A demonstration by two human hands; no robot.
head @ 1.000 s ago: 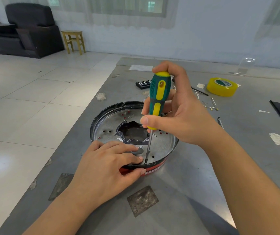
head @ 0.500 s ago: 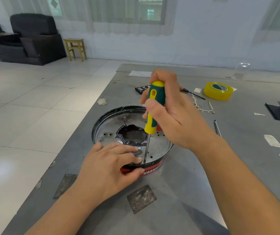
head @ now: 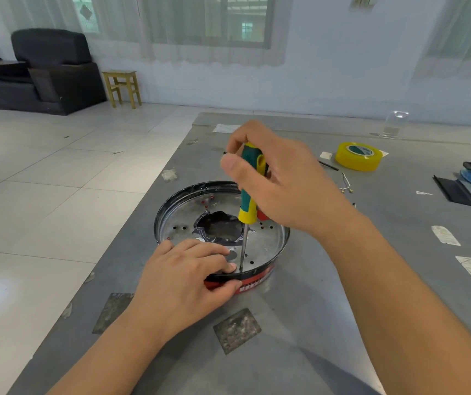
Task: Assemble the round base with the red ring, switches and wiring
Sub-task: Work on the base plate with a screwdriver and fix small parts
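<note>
Screwdriver (head: 249, 195) near upright, tip down in round base (head: 268, 240), right hand (head: 280, 183) gripping.

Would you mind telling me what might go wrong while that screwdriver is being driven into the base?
1. The tip of the green-and-yellow screwdriver stands right beside the left hand's fingertips; a slip could jab them.
2. The right hand holds the shaft slightly tilted, so the tip might skid off.
3. The round metal base has a jagged-looking centre hole that may cut skin.
</note>
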